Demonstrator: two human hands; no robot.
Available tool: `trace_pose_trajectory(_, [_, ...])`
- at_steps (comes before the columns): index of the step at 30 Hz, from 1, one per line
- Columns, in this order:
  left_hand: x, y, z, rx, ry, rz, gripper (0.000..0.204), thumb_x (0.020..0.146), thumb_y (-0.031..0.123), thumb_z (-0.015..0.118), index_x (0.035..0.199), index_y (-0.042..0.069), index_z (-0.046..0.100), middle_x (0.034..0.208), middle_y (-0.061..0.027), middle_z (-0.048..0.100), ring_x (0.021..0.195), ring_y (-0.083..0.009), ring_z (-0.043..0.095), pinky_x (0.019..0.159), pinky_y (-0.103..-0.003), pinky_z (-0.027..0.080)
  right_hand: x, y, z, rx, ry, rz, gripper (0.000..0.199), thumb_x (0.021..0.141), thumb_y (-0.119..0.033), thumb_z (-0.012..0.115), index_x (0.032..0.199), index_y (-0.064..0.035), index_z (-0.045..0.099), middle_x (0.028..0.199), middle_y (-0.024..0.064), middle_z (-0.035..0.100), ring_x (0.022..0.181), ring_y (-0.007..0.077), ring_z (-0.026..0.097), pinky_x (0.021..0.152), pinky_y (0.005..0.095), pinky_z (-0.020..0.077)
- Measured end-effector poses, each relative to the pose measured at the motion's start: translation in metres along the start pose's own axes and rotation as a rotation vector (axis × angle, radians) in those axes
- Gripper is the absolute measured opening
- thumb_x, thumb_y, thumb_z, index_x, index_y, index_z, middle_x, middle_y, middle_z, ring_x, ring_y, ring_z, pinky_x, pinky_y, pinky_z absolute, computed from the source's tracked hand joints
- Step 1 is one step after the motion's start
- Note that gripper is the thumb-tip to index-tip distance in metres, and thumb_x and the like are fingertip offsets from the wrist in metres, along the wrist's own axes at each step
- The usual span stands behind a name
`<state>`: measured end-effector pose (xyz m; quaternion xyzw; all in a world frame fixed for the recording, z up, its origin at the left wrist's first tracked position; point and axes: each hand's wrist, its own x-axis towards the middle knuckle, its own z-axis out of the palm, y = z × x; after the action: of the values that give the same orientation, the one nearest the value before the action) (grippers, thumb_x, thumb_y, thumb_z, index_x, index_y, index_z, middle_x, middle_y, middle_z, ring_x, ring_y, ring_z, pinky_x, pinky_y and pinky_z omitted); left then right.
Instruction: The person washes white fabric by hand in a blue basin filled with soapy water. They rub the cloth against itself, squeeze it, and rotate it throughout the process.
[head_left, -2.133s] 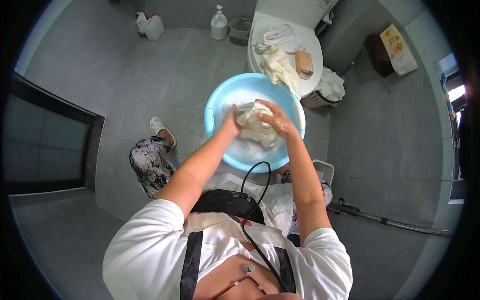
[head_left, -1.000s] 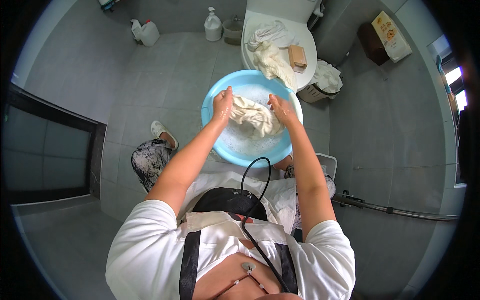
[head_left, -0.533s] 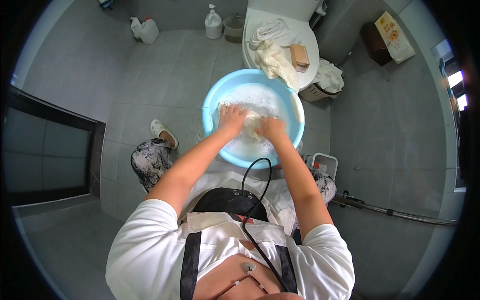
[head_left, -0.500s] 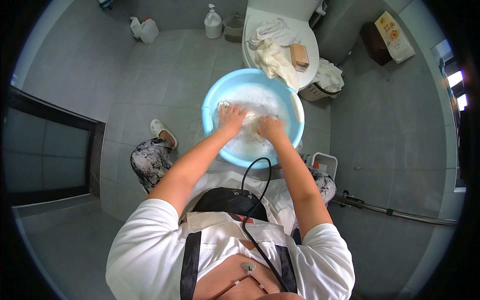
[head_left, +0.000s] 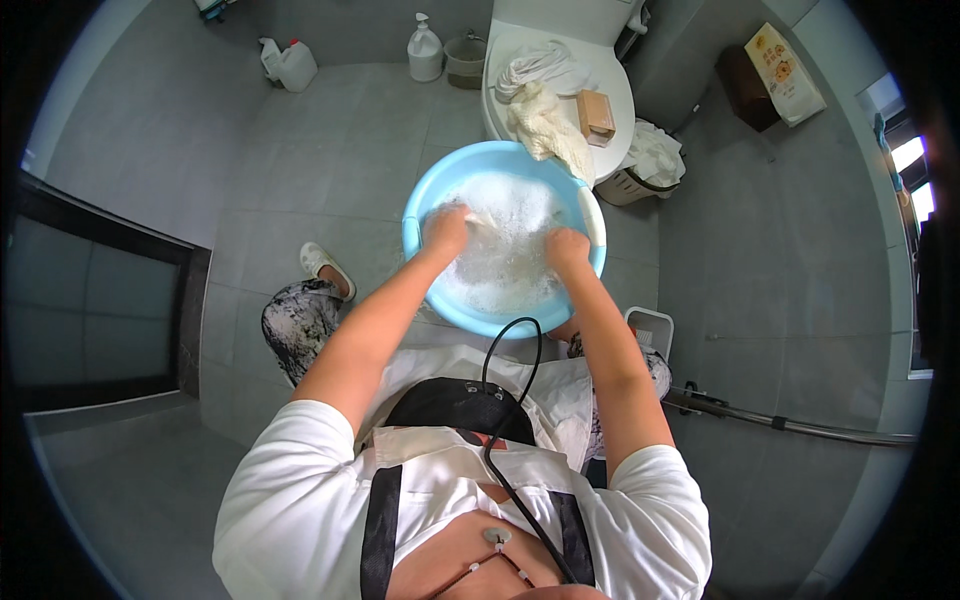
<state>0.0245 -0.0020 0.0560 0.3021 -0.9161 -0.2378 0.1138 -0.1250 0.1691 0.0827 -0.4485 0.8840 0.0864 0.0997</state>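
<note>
Mostly, the white cloth (head_left: pixel 482 219) lay under suds inside the basin; one pale fold showed, just right of the left hand (head_left: pixel 447 231), whose fingers were curled in on it. The right hand (head_left: pixel 567 249) was across the foam from that fold, knuckles up, fingertips hidden; could not tell whether it gripped anything.

Soapy water (head_left: pixel 508 262) spread between the two hands, foam thickest a little beyond them. Light blue basin (head_left: pixel 462 317) around both: left hand near its left wall, right hand near its right wall, a white section of rim (head_left: pixel 592 218) just beside the latter.

Beyond the right hand, a cream textured cloth (head_left: pixel 545 125) hung off the closed toilet lid (head_left: pixel 512 112), its lower end at the basin rim. On the lid with it: a tan box (head_left: pixel 596 118) and a second white cloth (head_left: pixel 548 70), bunched. Farther right of these, a slatted basket (head_left: pixel 625 188) heaped with white fabric (head_left: pixel 655 153).

Past the left hand, well apart by the far wall: pump bottle (head_left: pixel 425 55), small grey pail (head_left: pixel 466 64), white jug (head_left: pixel 297 68) with red cap. Nearer the body than either hand, a black cable (head_left: pixel 487 362) looped at the basin's near edge.
</note>
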Motion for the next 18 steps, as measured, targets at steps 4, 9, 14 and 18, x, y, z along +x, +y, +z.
trace_pose_trajectory(4, [0.007,0.000,-0.020,-0.589,0.072,-0.293,0.025,0.076,0.016,0.044,0.092,0.000,0.055,0.088,-0.0153,0.059,0.084,-0.0307,0.055,0.074,-0.033,0.041,0.009,0.028,-0.018,0.867,0.099,-0.005,0.018,0.076,-0.018,0.049,0.083,-0.0054,0.059,0.077,0.0050,0.058,0.074,0.0160,0.055,0.065,0.0271,0.0421])
trace_pose_trajectory(9, [0.011,0.007,-0.037,-1.068,0.321,-0.369,0.022,0.076,0.015,0.044,0.089,0.001,0.055,0.078,-0.0029,0.053,0.074,-0.0117,0.047,0.069,-0.024,0.038,0.005,0.039,-0.050,1.576,0.148,0.261,0.017,0.075,-0.017,0.046,0.079,-0.0028,0.055,0.069,0.0000,0.050,0.064,0.0110,0.045,0.059,0.0263,0.0383])
trace_pose_trajectory(14, [0.019,0.010,-0.037,-0.969,0.523,-0.275,0.019,0.076,0.009,0.041,0.087,0.003,0.055,0.080,-0.0123,0.055,0.074,-0.0219,0.050,0.071,-0.031,0.039,0.014,0.026,-0.050,1.485,0.419,0.365,0.015,0.075,-0.015,0.047,0.081,-0.0034,0.055,0.069,0.0055,0.052,0.068,0.0164,0.049,0.062,0.0279,0.0397])
trace_pose_trajectory(18, [0.011,0.005,-0.030,-0.595,0.454,-0.057,0.025,0.070,0.000,0.040,0.085,0.007,0.059,0.093,-0.0142,0.055,0.089,-0.0307,0.051,0.080,-0.036,0.038,0.017,0.010,-0.041,0.784,0.660,0.089,0.013,0.075,-0.012,0.049,0.083,-0.0055,0.058,0.087,0.0167,0.055,0.079,0.0316,0.053,0.069,0.0348,0.0431])
